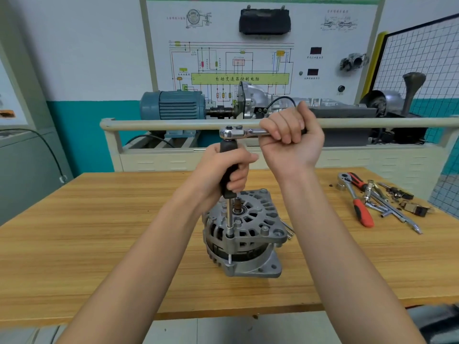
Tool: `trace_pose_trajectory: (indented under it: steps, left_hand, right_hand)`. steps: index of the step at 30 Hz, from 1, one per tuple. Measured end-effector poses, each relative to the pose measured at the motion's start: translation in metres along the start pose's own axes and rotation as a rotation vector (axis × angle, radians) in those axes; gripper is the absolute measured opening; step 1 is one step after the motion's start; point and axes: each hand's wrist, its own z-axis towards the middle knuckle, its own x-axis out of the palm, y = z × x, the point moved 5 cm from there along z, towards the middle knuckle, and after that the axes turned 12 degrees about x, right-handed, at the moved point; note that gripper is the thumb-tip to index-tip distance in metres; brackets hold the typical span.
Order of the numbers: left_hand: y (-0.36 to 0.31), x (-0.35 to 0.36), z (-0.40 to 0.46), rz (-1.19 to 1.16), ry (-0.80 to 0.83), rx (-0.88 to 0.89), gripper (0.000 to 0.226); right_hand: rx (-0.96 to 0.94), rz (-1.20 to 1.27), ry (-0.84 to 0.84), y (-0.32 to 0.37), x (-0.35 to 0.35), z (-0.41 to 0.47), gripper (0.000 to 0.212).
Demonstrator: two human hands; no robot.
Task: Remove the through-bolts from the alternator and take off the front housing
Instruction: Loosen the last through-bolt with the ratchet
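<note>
left hand [224, 165] grips black extension handle [229, 170]; right hand [290, 137] grips chrome ratchet [238, 132]; ribbed alternator [244, 232].

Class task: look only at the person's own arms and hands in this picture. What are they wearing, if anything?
Nothing visible is worn. The left hand and the right hand are bare: no gloves, and no rings show on the fingers. Both forearms are uncovered as far as the frame shows, with no sleeves, watch or wristband in view.

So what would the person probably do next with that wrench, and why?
Probably swing the ratchet handle with the right hand to turn the bolt. The left hand holds the extension upright, and its socket sits on a bolt at the alternator's edge.
</note>
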Motion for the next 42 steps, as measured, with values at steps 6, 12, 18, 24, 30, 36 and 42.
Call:
trace_pose_trajectory:
  steps: [6, 12, 18, 24, 30, 36, 42]
  left_hand:
    - [0.006, 0.002, 0.0, -0.163, 0.124, -0.161, 0.045]
    - [0.007, -0.001, 0.0, -0.009, -0.141, -0.061, 0.056]
    - [0.006, -0.004, -0.003, 0.126, -0.368, 0.01, 0.053]
    - [0.004, -0.005, -0.002, 0.108, -0.221, 0.016, 0.043]
    - [-0.002, 0.0, -0.001, -0.003, 0.022, -0.04, 0.033]
    - [0.002, 0.001, 0.0, -0.001, -0.025, -0.108, 0.052]
    - [0.002, 0.0, 0.0, 0.156, -0.335, -0.008, 0.052]
  right_hand:
    - [-0.057, -0.027, -0.036, -0.005, 0.001, 0.0, 0.044]
    - [-0.392, -0.533, 0.069, -0.017, 0.029, -0.037, 0.041]
    - [-0.535, -0.715, 0.185, -0.027, 0.04, -0.047, 0.037]
    - [-0.207, -0.363, 0.086, -0.007, 0.021, -0.02, 0.045]
    - [0.013, 0.012, -0.03, -0.003, -0.003, 0.006, 0.045]
    - [-0.103, -0.004, -0.062, -0.004, 0.0, -0.004, 0.053]
    - [-0.52, -0.63, 0.067, -0.021, 0.035, -0.047, 0.034]
